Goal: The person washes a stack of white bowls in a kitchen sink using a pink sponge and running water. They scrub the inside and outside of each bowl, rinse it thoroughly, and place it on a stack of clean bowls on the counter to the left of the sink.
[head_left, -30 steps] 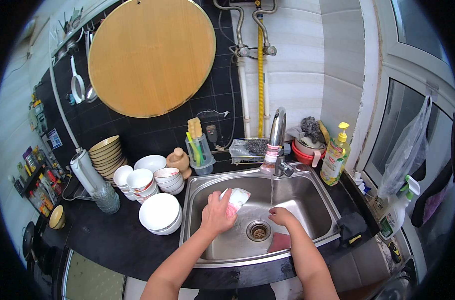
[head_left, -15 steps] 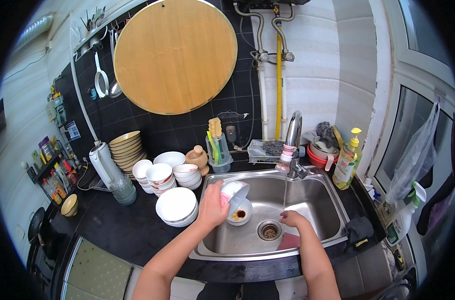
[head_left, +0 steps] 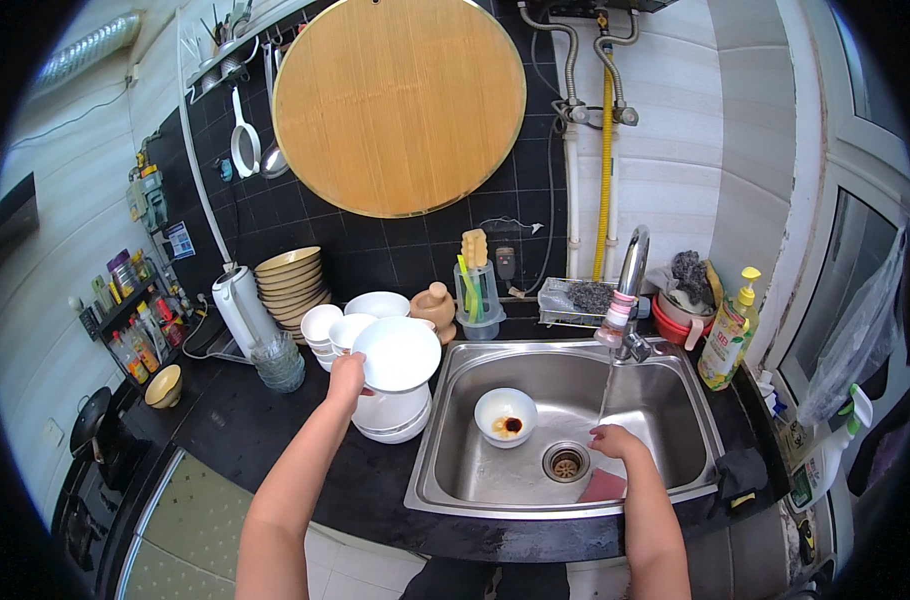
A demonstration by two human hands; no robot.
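My left hand (head_left: 347, 378) is closed on the edge of a white bowl (head_left: 403, 354), tilted above the bowl stacks on the counter. Directly below it sits a stack of wide white bowls (head_left: 395, 418). In the metal sink (head_left: 455, 497), a small white bowl (head_left: 493, 410) holds some dark brown liquid. My right hand (head_left: 620, 443) hovers beside the drain (head_left: 566, 462), near the thin stream from the tap (head_left: 630, 280). Its fingers are loosely bent and a little apart, with nothing visible in them. A pink cloth (head_left: 603, 487) lies just below this hand, against the near sink wall.
Behind the stacks stand more white bowls (head_left: 377, 304), tan bowls (head_left: 290, 285) and a wooden mortar (head_left: 434, 312). A utensil holder (head_left: 481, 300) is behind the sink. Right of the tap are a red basin (head_left: 678, 325) and a yellow pump bottle (head_left: 730, 340). Glass bowls (head_left: 277, 365) stand left.
My left hand has carried its bowl from above the small sink bowl leftward to the counter stacks. The view has turned left; my right hand stays by the drain.
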